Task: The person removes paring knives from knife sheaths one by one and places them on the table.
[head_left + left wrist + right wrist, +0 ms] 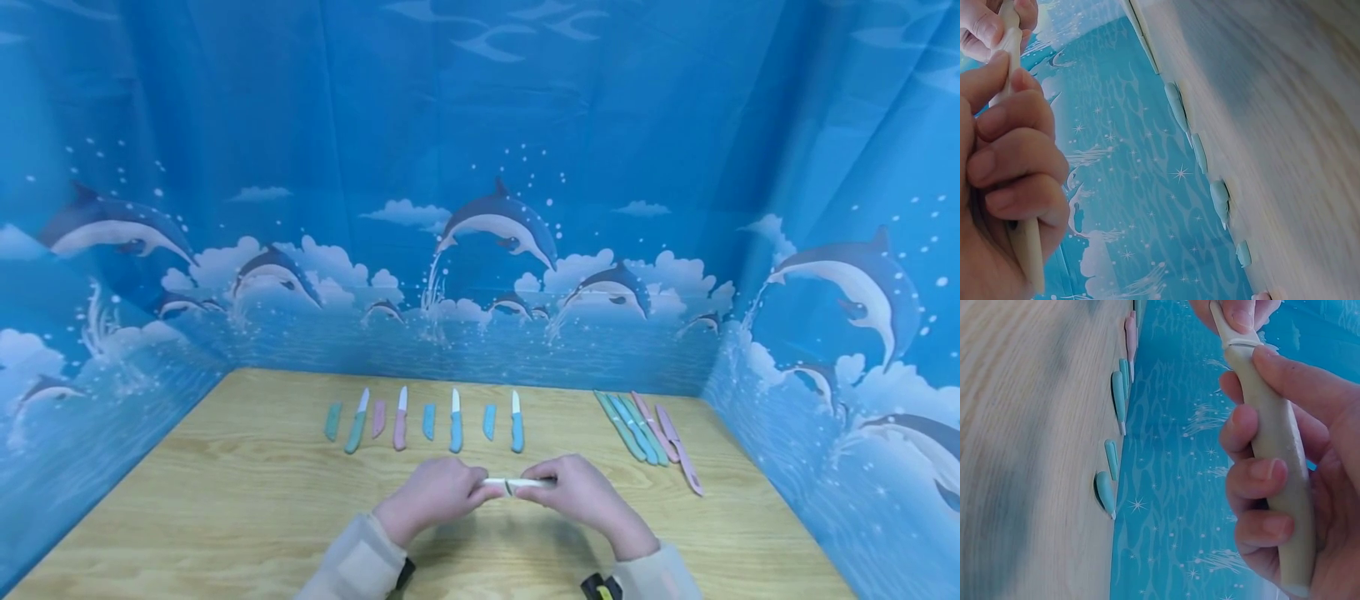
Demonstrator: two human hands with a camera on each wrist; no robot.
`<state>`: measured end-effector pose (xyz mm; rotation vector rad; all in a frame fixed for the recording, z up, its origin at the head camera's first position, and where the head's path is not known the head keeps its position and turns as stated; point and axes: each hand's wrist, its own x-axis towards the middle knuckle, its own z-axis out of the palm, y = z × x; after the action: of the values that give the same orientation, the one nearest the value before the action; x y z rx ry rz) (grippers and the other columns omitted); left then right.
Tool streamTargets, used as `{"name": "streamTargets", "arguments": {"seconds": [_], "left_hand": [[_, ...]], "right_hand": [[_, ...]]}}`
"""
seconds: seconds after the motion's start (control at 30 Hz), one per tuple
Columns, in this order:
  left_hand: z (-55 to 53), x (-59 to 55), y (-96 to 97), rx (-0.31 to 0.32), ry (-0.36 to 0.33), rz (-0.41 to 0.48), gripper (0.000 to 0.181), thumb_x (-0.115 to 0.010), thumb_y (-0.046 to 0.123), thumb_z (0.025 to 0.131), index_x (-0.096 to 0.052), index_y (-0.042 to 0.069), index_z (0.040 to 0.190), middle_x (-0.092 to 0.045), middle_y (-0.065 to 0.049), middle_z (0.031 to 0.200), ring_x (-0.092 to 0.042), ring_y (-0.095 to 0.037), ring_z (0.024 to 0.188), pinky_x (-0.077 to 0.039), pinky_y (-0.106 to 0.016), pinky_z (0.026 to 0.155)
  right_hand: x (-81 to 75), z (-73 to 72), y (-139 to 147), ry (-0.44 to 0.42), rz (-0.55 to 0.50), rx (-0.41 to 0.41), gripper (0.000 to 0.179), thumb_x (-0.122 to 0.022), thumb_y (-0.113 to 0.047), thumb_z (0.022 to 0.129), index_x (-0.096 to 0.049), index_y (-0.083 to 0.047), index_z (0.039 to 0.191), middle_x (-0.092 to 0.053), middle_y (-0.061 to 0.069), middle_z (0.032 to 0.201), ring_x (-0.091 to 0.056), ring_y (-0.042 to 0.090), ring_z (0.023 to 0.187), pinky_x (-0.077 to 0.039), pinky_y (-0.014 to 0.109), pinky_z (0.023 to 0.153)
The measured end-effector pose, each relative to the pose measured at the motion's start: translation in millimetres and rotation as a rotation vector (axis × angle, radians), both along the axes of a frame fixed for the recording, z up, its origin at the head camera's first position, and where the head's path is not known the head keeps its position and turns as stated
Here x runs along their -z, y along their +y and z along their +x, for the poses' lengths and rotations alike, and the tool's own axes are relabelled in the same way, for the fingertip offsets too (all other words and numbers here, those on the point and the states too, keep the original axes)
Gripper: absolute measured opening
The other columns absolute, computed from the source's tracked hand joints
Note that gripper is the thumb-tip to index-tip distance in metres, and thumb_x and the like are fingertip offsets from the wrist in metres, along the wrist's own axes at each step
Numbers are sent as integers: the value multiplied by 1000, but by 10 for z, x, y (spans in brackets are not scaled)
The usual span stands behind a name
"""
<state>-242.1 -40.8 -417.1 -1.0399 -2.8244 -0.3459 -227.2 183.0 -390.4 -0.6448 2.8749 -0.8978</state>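
Observation:
A cream-coloured knife (1279,444) is held level above the table, between both hands in the head view. My right hand (573,492) wraps its fingers around the handle, with the thumb lying along it near the joint. My left hand (442,492) grips the other, pale end, which looks like the sheath (1027,250); its fingers curl round it in the left wrist view. A narrow dark strip shows between the two parts in the head view. Whether the blade is partly drawn I cannot tell. The fingertips of both hands are close together at the joint.
Unsheathed knives stand in a row beyond the hands: green (356,427), pink (401,423) and two blue (456,425), each beside a sheath (429,422). Several sheathed knives (633,429) lie at the right, a pink one (681,450) outermost. A dolphin-print curtain (480,333) surrounds the wooden table (225,500).

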Motion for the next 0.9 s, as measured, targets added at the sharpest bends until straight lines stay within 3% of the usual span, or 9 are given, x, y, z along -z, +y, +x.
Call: {"name": "streamTargets", "arguments": {"seconds": [0.6,0.9], "left_hand": [[4,-38,-20,-9,-46,26,43,-45,51,98,-53,19,70,-37,12,55,-32,-1,46,-32,-18,45],[4,-42,-33,0,-21,28,44,-45,51,99,-56,18,72,-39,11,55,-36,-2,47,-35,-20,47]], "right_hand": [[-6,-24,32,-12,0,-6,21,-69,-41,87,-76,-23,95,-67,-12,77,-47,5,59,-40,24,55],[-6,-24,48,-12,-6,4,21,-70,-42,87,-76,-23,95,-68,-13,80,-49,6,61,-41,24,56]]}}
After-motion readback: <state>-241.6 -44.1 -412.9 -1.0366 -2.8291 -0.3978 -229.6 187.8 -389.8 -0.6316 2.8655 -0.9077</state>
